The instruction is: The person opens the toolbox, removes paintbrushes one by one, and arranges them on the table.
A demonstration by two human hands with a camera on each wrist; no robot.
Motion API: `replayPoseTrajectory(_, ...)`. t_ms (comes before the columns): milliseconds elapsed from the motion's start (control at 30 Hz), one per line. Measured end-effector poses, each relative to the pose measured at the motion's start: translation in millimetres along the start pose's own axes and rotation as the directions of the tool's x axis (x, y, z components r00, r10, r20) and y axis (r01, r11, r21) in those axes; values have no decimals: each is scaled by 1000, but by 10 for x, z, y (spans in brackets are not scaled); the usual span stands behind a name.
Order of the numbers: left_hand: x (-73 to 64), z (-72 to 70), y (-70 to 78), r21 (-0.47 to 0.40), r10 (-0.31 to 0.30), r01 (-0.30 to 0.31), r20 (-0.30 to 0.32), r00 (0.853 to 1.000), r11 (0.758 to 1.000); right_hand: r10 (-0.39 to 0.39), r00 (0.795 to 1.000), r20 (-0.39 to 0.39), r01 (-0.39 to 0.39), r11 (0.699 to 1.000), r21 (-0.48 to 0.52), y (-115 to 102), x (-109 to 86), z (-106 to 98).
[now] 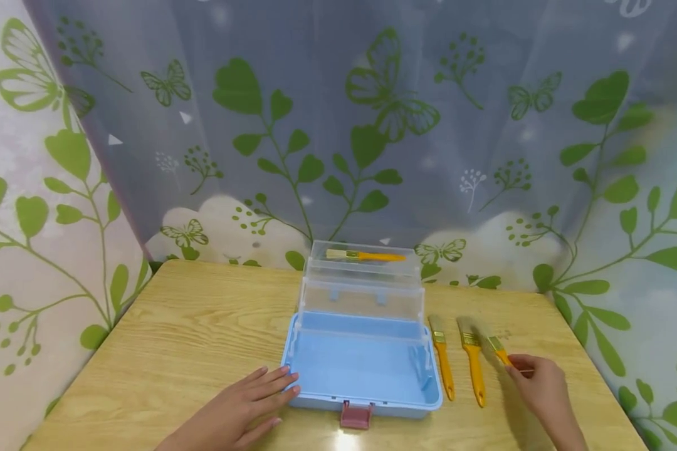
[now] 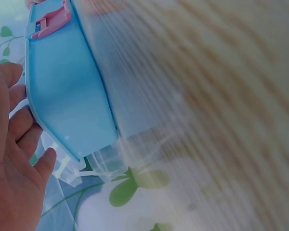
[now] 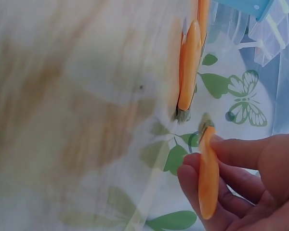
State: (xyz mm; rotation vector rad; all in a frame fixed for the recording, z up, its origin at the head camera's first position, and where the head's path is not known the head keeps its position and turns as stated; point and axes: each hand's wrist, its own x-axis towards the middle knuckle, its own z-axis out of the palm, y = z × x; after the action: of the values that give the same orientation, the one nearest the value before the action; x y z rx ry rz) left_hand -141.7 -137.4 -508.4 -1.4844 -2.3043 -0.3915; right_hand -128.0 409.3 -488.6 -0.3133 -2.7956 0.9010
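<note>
A light blue plastic box (image 1: 361,369) stands on the table with its clear trays and lid raised at the back. My left hand (image 1: 247,406) rests its outstretched fingers on the box's left front edge. At the right, my right hand (image 1: 544,383) pinches a paintbrush (image 3: 209,178) by its orange handle, between thumb and fingers. Left of it lie two more paintbrushes, a wide one (image 1: 474,369) and a narrower one (image 1: 443,363), bristles pointing away. Another paintbrush (image 1: 380,257) sits crosswise in the raised top tray.
The wooden table (image 1: 203,326) reaches back to a patterned curtain (image 1: 316,125), with more patterned cloth at both sides. A pink latch (image 1: 355,414) hangs at the front of the box.
</note>
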Motion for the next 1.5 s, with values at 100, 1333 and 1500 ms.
replayPoseTrajectory(100, 0, -1, -3, -5, 7, -7, -1, 1000, 1000, 33, 998, 51, -32, 999, -9, 11, 20, -13)
replayPoseTrajectory(1333, 31, -30, 34, 11, -5, 4, 42, 999, 1000, 82, 985, 150, -55, 983, -172, 70, 246, -24)
replayPoseTrajectory(1500, 24, -17, 35, 19, -6, 5, 45, 999, 1000, 95, 982, 162, -64, 981, -183, 63, 246, -16)
